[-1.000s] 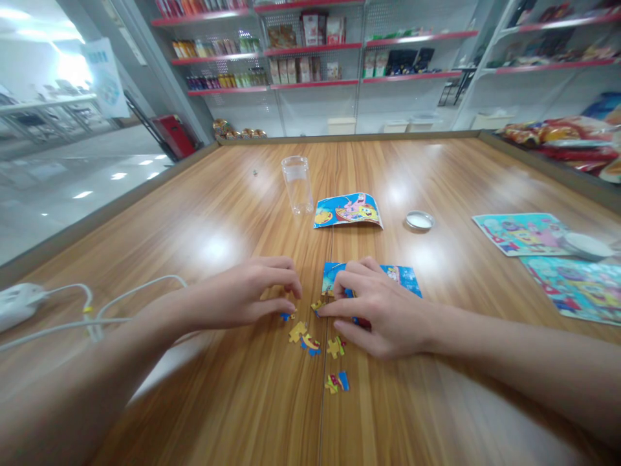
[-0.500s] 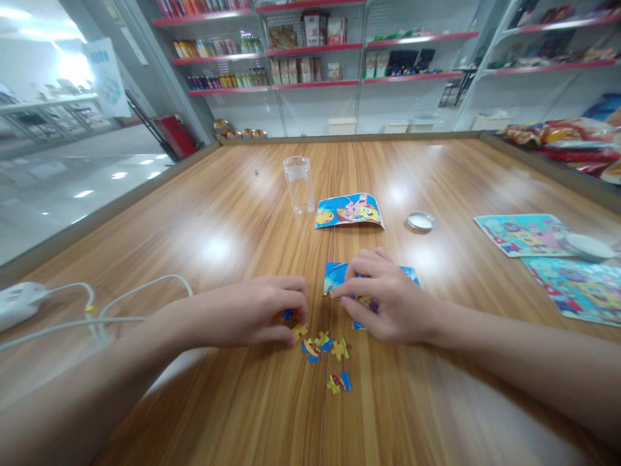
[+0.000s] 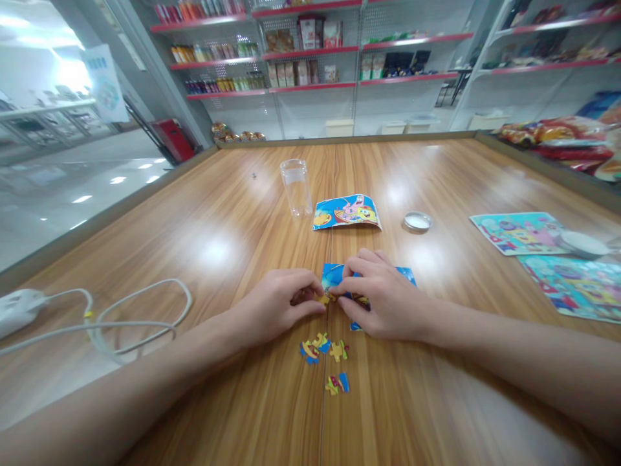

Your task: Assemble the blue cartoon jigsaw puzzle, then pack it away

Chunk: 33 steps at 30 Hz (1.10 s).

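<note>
A partly joined blue jigsaw puzzle (image 3: 405, 275) lies flat on the table, much of it hidden under my right hand (image 3: 381, 294). The curled fingers of that hand rest on its left side. Between thumb and fingertips, my left hand (image 3: 286, 301) pinches a yellow puzzle piece (image 3: 323, 299) at the puzzle's left edge. Closer to me lie several loose puzzle pieces (image 3: 309, 351), yellow, red and blue, with a small group (image 3: 336, 383) lower down. Beyond the puzzle is a slightly curled cartoon picture card (image 3: 347, 212).
A clear plastic cup (image 3: 297, 189) stands left of the card, and a round lid (image 3: 418, 221) lies to its right. Two cartoon sheets (image 3: 521, 234) with a white lid (image 3: 585, 244) are far right. White cables (image 3: 140, 286) and a power strip (image 3: 22, 310) lie left. Stocked shelves (image 3: 310, 52) stand behind.
My left hand has moved right and slightly up from the loose pieces, bringing a yellow piece to the puzzle's left edge. My right hand has stayed nearly in place.
</note>
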Each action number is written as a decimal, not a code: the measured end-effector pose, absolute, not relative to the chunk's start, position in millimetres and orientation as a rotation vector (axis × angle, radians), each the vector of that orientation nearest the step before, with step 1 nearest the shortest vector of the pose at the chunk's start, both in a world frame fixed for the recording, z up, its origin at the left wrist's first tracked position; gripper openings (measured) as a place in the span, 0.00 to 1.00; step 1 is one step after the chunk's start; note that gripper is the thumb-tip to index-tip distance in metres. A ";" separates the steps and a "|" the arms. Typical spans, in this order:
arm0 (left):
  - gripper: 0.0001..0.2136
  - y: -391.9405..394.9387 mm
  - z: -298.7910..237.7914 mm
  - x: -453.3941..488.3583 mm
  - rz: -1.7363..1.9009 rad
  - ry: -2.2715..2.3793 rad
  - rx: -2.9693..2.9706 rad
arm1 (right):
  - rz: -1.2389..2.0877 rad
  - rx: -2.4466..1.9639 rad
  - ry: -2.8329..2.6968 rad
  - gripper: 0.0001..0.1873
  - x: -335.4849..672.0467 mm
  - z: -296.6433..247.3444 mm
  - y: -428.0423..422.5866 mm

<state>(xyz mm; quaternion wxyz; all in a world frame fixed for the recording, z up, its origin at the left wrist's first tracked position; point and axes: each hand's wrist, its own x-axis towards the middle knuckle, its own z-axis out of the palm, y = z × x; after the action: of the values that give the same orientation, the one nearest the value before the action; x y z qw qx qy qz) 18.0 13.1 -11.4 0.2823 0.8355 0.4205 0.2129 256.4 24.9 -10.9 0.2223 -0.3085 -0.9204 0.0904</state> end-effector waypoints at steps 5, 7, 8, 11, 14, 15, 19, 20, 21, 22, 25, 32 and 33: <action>0.11 14.6 -6.7 13.9 0.529 1.099 2.350 | 0.259 -0.847 -2.554 0.10 256.7 -11.5 25.0; 0.13 14.5 -4.1 12.2 0.503 1.061 2.400 | 0.264 -0.842 -2.562 0.10 256.8 -10.9 24.7; 0.13 14.4 -3.3 11.7 0.489 1.039 2.424 | 0.265 -0.839 -2.564 0.10 256.7 -10.6 24.5; 0.10 14.2 -3.8 11.5 0.470 1.002 2.465 | 0.260 -0.830 -2.564 0.10 256.4 -10.0 24.4; 0.09 14.6 -6.8 12.7 0.485 1.017 2.469 | 0.256 -0.829 -2.561 0.10 255.8 -9.9 24.8; 0.09 14.8 -7.8 13.2 0.488 1.022 2.469 | 0.256 -0.829 -2.562 0.10 255.6 -9.9 25.0; 0.10 15.2 -9.2 14.1 0.486 1.007 2.488 | 0.252 -0.834 -2.571 0.10 255.0 -9.9 25.5; 0.11 15.3 -8.9 13.9 0.476 1.001 2.494 | 0.247 -0.838 -2.571 0.10 255.0 -9.9 25.4; 0.13 15.4 -8.5 13.4 0.469 1.006 2.491 | 0.243 -0.841 -2.570 0.10 255.0 -10.0 25.3; 0.17 15.6 -8.0 12.7 0.471 1.020 2.476 | 0.240 -0.842 -2.568 0.10 255.0 -10.0 25.1; 0.32 16.6 -6.3 9.7 0.530 1.064 2.414 | 0.237 -0.843 -2.567 0.09 255.3 -10.1 24.6; 0.21 17.4 0.1 4.1 0.387 0.859 2.545 | 0.248 -0.826 -2.566 0.09 256.6 -10.1 25.0; 0.23 17.8 1.6 2.7 0.383 0.880 2.550 | 0.249 -0.826 -2.565 0.09 256.7 -10.1 25.1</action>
<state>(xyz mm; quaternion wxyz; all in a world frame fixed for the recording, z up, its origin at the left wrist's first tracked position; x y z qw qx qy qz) 2.7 17.8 1.6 0.2067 0.9156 0.3161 0.1376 256.7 25.1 -10.1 0.2162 -0.2979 -0.9254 0.0899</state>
